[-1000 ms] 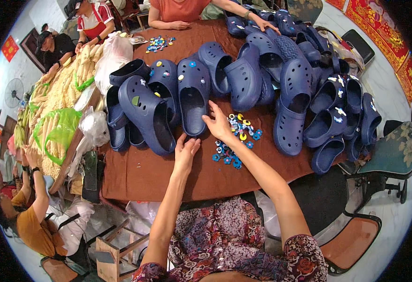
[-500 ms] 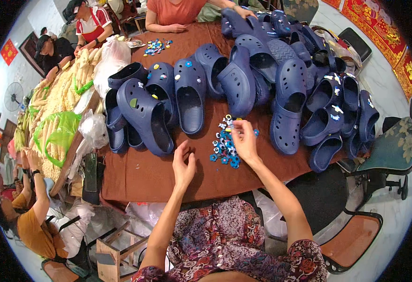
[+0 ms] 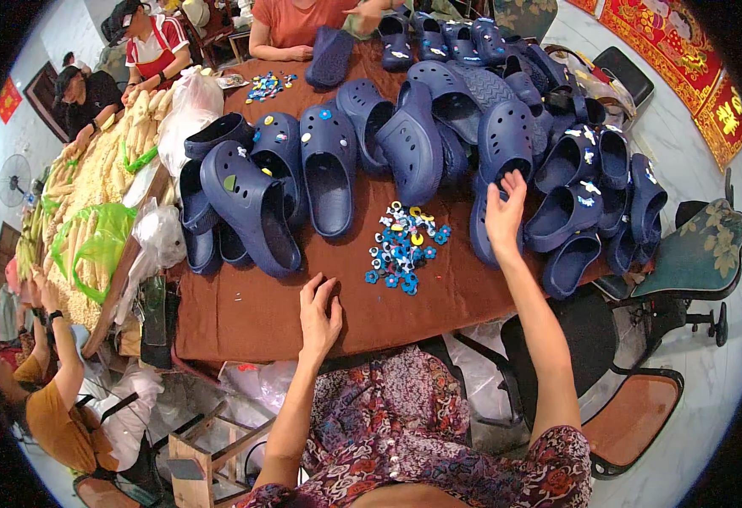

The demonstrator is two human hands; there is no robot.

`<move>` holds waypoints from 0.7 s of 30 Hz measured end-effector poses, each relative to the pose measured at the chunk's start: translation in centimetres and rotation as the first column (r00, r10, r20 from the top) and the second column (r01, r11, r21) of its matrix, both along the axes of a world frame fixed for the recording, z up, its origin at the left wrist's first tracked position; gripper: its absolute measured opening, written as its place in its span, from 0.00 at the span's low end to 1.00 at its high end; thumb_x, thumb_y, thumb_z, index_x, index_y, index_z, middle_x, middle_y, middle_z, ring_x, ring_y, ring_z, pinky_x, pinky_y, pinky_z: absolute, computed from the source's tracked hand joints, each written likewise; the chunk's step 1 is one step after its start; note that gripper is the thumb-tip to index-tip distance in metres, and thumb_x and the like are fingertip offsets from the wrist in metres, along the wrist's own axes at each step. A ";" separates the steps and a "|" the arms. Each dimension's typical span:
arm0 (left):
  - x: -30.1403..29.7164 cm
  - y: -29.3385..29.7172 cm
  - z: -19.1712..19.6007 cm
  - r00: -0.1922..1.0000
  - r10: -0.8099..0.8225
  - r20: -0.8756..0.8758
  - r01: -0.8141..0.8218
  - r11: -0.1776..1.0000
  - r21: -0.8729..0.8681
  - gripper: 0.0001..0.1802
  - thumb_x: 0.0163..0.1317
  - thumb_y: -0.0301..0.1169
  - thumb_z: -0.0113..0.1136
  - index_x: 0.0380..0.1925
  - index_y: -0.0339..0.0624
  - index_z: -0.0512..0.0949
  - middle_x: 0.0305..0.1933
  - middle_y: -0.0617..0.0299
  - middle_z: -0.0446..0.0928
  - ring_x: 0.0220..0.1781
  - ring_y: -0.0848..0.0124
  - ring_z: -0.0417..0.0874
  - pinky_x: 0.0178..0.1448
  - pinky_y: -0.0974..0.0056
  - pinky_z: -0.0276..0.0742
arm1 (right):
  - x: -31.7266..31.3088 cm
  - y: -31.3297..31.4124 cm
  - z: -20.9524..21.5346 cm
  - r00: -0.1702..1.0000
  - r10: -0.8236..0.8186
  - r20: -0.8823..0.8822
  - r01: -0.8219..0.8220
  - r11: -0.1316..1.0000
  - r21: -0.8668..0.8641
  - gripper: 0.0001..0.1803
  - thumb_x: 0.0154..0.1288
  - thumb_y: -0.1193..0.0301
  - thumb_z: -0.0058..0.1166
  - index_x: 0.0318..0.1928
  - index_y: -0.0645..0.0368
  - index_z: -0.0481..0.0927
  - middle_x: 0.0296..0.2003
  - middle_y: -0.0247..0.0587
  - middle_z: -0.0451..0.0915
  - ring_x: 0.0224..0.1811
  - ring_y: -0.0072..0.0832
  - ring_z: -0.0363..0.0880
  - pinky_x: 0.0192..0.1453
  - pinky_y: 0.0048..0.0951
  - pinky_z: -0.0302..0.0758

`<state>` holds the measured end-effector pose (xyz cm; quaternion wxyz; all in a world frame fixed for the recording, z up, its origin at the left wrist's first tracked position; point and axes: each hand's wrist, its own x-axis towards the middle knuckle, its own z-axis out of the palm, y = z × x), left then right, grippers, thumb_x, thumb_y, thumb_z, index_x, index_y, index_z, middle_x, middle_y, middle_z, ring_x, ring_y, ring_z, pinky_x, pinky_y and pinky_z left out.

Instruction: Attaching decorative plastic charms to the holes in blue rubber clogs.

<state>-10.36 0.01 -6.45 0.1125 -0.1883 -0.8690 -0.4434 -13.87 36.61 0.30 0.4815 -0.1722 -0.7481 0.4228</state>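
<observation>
My left hand (image 3: 320, 317) rests on the brown cloth near the front edge, fingers loosely bent and apart, holding nothing. Out to the right, my right hand (image 3: 505, 212) is over a pair of navy clogs, its fingers apart at the heel of the upper clog (image 3: 505, 127); whether they touch it I cannot tell. The lower clog (image 3: 479, 233) is partly hidden behind this hand. Between my hands lies a loose pile of small shoe charms (image 3: 405, 254), blue, white and yellow. A navy clog (image 3: 329, 169) with a few charms stands beyond the pile, to its left.
Many navy clogs crowd the far and right parts of the brown-covered table (image 3: 244, 317). A person in an orange top (image 3: 303, 21) sits opposite, by a second charm pile (image 3: 269, 86). Peeled corn (image 3: 138, 127) heaps up at left, with other people around it. An office chair (image 3: 697, 254) stands right.
My right hand has left the charm pile and moved right to the clogs. My left hand has lowered slightly. Across the table, a navy clog now stands in front of the person in orange.
</observation>
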 end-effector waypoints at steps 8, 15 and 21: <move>0.1 -0.1 0.0 1.000 -0.008 0.018 0.008 1.000 0.014 0.18 0.57 0.21 0.56 0.49 0.37 0.78 0.59 0.45 0.70 0.60 0.48 0.71 0.64 0.53 0.68 | -3.6 5.1 3.0 0.988 0.153 -0.017 -0.137 0.820 -0.556 0.14 0.69 0.63 0.56 0.43 0.63 0.78 0.37 0.33 0.79 0.34 0.19 0.75 0.31 0.24 0.78; 0.1 -0.2 -0.3 1.000 -0.007 -0.006 0.007 1.000 -0.006 0.17 0.57 0.22 0.57 0.49 0.39 0.78 0.59 0.46 0.70 0.61 0.49 0.70 0.64 0.53 0.68 | -2.8 6.4 2.0 0.974 0.083 -0.212 -0.195 0.784 -0.589 0.11 0.70 0.64 0.54 0.36 0.59 0.76 0.28 0.28 0.70 0.30 0.18 0.71 0.31 0.21 0.77; 0.2 0.4 0.6 0.999 0.014 -0.034 -0.012 0.998 0.068 0.16 0.58 0.20 0.56 0.47 0.39 0.79 0.56 0.46 0.73 0.59 0.50 0.74 0.62 0.54 0.71 | -0.9 6.5 3.2 0.976 0.006 -0.219 -0.128 0.826 -0.549 0.13 0.71 0.63 0.54 0.31 0.57 0.72 0.28 0.29 0.70 0.29 0.17 0.69 0.31 0.22 0.75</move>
